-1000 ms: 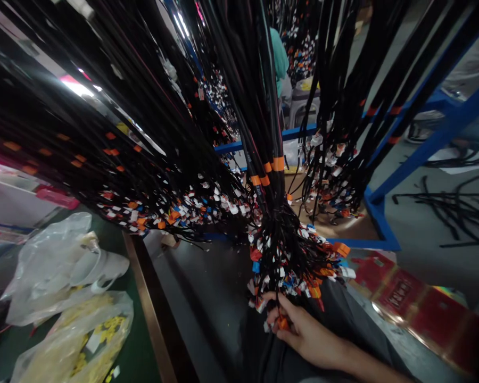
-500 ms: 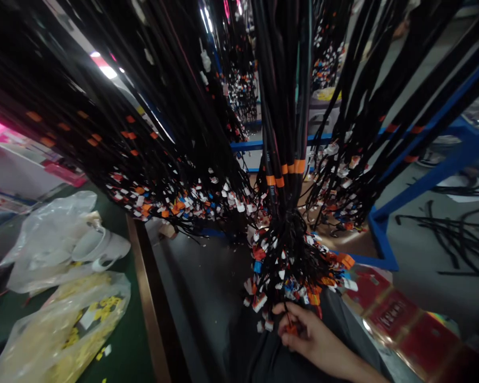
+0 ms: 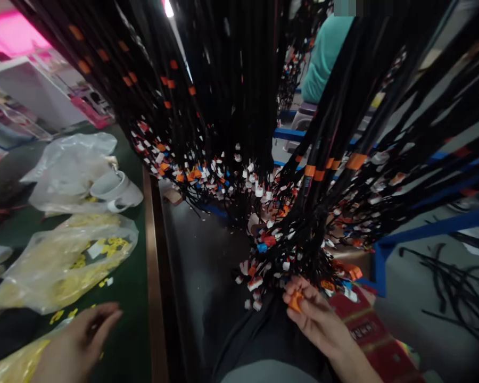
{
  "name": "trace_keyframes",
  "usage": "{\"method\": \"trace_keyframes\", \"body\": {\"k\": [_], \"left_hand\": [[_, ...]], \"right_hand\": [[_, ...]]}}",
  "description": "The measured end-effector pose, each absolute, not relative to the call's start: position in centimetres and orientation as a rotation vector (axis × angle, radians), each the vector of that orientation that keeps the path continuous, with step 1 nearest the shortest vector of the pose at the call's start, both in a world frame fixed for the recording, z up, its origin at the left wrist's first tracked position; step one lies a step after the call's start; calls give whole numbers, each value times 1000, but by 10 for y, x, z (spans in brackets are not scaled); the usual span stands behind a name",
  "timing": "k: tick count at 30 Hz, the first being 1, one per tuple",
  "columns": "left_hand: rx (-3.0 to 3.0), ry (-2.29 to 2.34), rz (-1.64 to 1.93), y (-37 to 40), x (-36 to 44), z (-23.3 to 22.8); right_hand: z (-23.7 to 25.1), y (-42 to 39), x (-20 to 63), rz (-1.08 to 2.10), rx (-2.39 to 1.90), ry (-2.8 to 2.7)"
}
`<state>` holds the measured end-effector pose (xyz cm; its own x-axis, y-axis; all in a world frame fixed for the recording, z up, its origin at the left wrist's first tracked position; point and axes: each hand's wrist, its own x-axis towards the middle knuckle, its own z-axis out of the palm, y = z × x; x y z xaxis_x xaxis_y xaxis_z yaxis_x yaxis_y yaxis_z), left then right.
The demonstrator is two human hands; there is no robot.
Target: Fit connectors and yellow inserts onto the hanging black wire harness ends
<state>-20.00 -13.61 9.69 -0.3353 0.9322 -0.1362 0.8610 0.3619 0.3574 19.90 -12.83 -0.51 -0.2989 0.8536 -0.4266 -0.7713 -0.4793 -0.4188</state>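
Observation:
My right hand (image 3: 313,314) pinches an orange connector (image 3: 296,301) between thumb and fingers, at the lower end of a hanging bundle of black cables (image 3: 317,207). White, red, blue and orange connectors (image 3: 255,282) fan out from the bundle just above and to the left of the hand. Over the green table at lower left is my left hand (image 3: 77,340), slightly blurred. Its thumb and forefinger tips are close together; anything between them is too small to make out. Loose yellow pieces (image 3: 56,317) lie beside it.
A clear bag of yellow parts (image 3: 67,260) and a white mug (image 3: 115,189) are on the green table (image 3: 131,287). Dense cable bundles (image 3: 223,106) hang ahead by a blue metal frame (image 3: 423,229). Beyond sits a person in a teal top (image 3: 323,58).
My left hand has come into view at lower left. The view has swung left, and the cable bundle leans more. My right hand still holds the orange connector, now seen more plainly.

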Motion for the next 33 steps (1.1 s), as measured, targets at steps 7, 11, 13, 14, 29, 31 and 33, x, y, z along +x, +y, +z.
{"method": "trace_keyframes", "body": {"k": [7,11,13,14,29,31,33], "left_hand": [[1478,1467,514,-88,-99,110],[1217,1077,498,-65,-31,80],[1101,1015,520,-57,-7,61],[1026,1000,532,-54,2,53],[396,782,590,-47,10,7],[410,784,581,-47,10,8],[432,786,576,-46,9,8]], "right_hand": [[-18,-110,185,1835,-827,245],[-16,-103,180,1816,-855,388],[-16,-101,180,1807,-868,412],[-16,-100,180,1807,-866,423],[-21,-88,165,1840,-815,502],[-22,-89,163,1864,-770,495],[-24,-91,163,1878,-744,488]]}}
